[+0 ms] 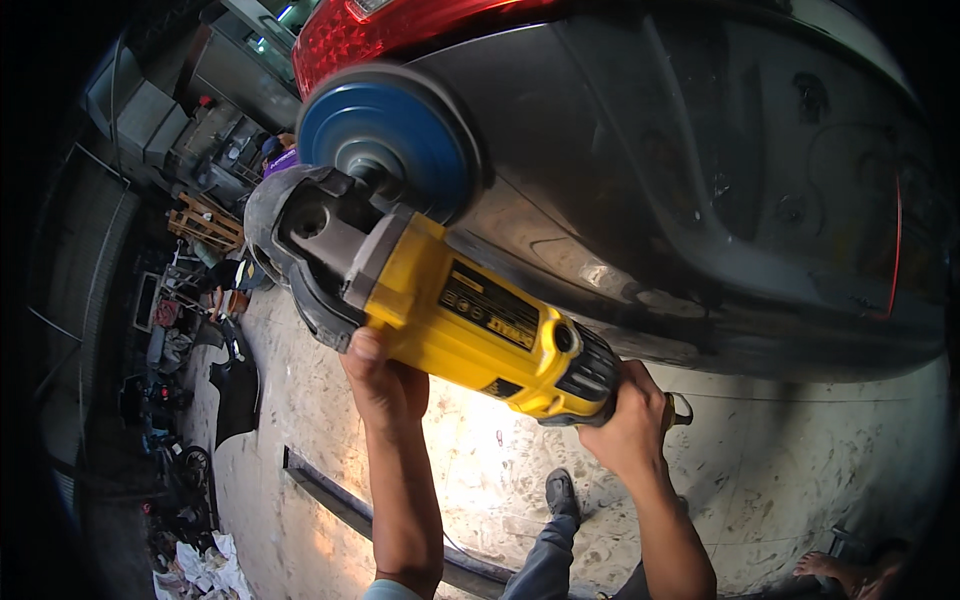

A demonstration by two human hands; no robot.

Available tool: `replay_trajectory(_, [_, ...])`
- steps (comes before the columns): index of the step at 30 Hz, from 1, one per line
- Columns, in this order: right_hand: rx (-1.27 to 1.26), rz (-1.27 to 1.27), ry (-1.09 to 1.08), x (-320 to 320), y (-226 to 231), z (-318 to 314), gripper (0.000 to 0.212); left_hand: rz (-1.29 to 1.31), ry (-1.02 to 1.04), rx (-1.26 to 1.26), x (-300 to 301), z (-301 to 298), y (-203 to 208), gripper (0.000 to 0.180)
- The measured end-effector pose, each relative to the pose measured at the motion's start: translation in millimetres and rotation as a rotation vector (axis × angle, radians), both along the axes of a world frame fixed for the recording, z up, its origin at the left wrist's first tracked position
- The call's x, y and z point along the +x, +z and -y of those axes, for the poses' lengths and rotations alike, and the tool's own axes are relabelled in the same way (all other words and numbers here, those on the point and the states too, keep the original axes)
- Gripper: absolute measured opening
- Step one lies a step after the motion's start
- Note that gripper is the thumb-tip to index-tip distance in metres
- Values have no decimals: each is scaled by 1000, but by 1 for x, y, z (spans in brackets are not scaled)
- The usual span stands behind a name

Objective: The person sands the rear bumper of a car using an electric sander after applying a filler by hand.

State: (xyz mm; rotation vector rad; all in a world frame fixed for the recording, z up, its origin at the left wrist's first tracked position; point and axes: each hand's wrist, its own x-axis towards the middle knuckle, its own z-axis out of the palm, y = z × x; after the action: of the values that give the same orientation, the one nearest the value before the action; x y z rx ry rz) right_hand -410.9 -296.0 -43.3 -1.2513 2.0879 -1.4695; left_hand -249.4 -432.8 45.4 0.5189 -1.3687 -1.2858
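A yellow and black car polisher [450, 305] is held up between both of my hands, tilted, in front of a dark grey car bumper [640, 170]. Its blue round backing plate [385, 130] with a dark, motion-smeared pad faces the bumper near the tail light; I cannot tell if the pad touches. My left hand [385, 375] grips the front of the polisher below its black head, thumb in sight, other fingers mostly hidden behind. My right hand [630, 415] wraps round the black rear end of the body. Part of the bumper is hidden behind the plate.
A red tail light [400, 40] sits above the plate. On the floor lies a long dark strip [345, 505]. Frames, a wooden pallet [208, 222], a dark panel [235, 385] and white cloth [210, 568] line the left. Another person's hand [825, 568] shows at lower right.
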Motion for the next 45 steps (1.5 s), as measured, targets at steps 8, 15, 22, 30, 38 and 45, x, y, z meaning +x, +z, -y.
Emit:
replay_trajectory(8, [98,-94,66,-10,-25,1,50,-110,54,166,3,-3,-38,69])
replay_trajectory(15, [101,-53,36,-37,-60,-63,44,-140,18,325,-25,-75,-73,90])
replay_trajectory(22, [192,-48,22,-61,-101,-160,39,136,147,507,-60,-176,-111,75])
replay_trajectory(30, [206,-44,-31,-42,-155,-198,42,206,29,497,-59,-198,-154,63])
replay_trajectory(38, [192,11,48,-1,-134,-99,32,134,167,406,-15,-107,-115,68])
replay_trajectory(45, [359,134,186,29,-63,-18,36,153,203,291,25,-12,-73,61])
